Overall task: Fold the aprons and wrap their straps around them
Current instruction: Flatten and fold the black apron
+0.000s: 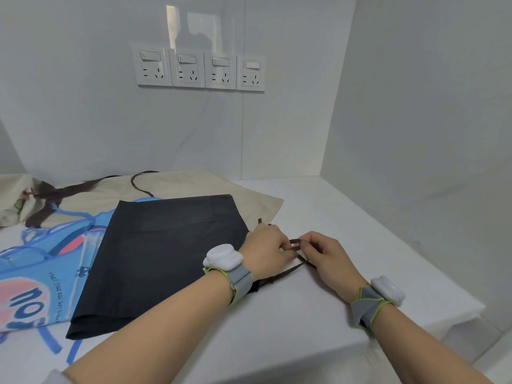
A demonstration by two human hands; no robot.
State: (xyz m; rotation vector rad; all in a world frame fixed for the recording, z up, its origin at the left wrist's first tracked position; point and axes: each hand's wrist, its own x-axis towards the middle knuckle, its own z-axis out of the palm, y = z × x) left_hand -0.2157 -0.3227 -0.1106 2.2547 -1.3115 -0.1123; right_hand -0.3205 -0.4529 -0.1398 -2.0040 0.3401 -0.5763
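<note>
Lying folded near the table's front edge, the black apron overlaps a blue apron and a beige one. Just beside its right edge, the left hand and right hand each pinch the brown strap.

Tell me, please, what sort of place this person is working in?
Probably a plain indoor workstation or recording booth, not a home: bare white walls close in a white table, a row of four wall sockets sits above it, and several aprons, one dark apron, lie spread there.
</note>
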